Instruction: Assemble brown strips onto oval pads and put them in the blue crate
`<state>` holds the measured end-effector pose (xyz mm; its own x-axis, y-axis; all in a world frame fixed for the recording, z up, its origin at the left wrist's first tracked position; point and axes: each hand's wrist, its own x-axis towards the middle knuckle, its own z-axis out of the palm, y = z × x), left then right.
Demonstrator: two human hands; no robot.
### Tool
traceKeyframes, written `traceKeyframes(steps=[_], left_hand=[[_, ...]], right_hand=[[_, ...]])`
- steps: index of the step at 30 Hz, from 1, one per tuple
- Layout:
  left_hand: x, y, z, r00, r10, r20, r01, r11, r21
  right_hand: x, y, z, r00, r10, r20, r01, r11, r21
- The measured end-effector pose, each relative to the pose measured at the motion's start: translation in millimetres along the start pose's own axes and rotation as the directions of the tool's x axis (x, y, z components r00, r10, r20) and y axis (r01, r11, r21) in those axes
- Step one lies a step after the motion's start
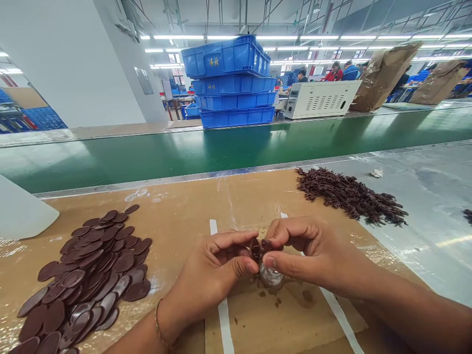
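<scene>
The left hand and right hand had their fingers pinching a small dark brown piece, just above a clear glassy round object, over the tan cardboard-covered desk.

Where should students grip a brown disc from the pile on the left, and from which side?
Pinch the rim of the outermost disc from the right of the pile: it is thin and flat, and that edge lies free on the cardboard.

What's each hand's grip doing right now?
Left hand: closed, pinching a curled dark brown flexible piece.
Right hand: closed, pinching the same piece.
</scene>
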<state>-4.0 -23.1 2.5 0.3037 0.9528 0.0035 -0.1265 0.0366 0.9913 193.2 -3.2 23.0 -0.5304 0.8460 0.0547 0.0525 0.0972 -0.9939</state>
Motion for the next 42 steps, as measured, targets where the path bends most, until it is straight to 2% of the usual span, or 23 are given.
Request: traceKeyframes(steps=[12,22,30,42], left_hand=[[-1.9,2.4,1.6,1.0,-0.014,-0.022,0.013,0.999,-0.041],[-0.6,-2.3,0.4,1.0,-0.008,-0.017,0.006,0.997,-0.074],[0.5,-1.0,0.4,1.0,0.004,-0.006,-0.005,0.996,-0.086],[-0.3,-1.8,0.9,1.0,0.023,0.002,-0.023,0.995,-0.097]], right_hand=[[-0.2,-0.2,-1.9,0.999,0.04,0.02,-0.041,0.997,0.058],[-0.2,-2.0,-2.5,1.0,0.016,0.025,-0.015,0.998,-0.054],[-1.3,-0.5,-2.8,0.998,-0.052,0.03,0.056,0.985,-0.161],[-2.1,0.5,-1.8,0.995,-0.095,0.034,0.1,0.981,-0.168]])
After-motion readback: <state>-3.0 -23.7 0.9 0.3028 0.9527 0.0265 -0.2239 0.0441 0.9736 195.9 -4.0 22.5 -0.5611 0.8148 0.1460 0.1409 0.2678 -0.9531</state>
